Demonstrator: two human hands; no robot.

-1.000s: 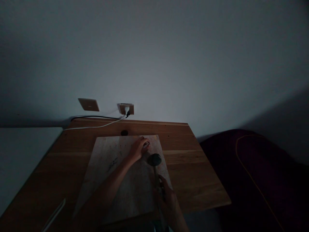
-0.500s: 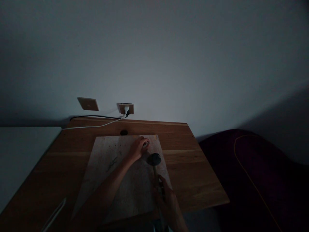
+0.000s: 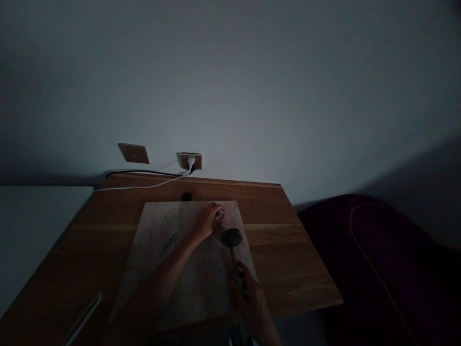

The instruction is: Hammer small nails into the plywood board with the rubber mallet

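My right hand (image 3: pixel 253 299) is wrapped round the handle of a mallet (image 3: pixel 231 237) with a dark, round head. The mallet head is over the right part of a pale wooden board (image 3: pixel 200 288), just nearer to me than my left hand. Near the board's far right corner, my left hand (image 3: pixel 211 218) has its fingers curled together in a pinch low at the board. What it pinches is too small and dark to name. Left of my forearm lies a small pile of thin, nail-like pieces (image 3: pixel 168 243). A few dark specks dot the board's far part.
The board lies on a wooden table (image 3: pixel 288 269) against a wall. White and black cables run from a wall socket (image 3: pixel 190 161) along the table's back. A thin pale object (image 3: pixel 83 318) lies at front left. Dark purple fabric (image 3: pixel 382 259) is on the right.
The view has shifted very slightly. Both hands and the mallet keep almost the same places over the board.
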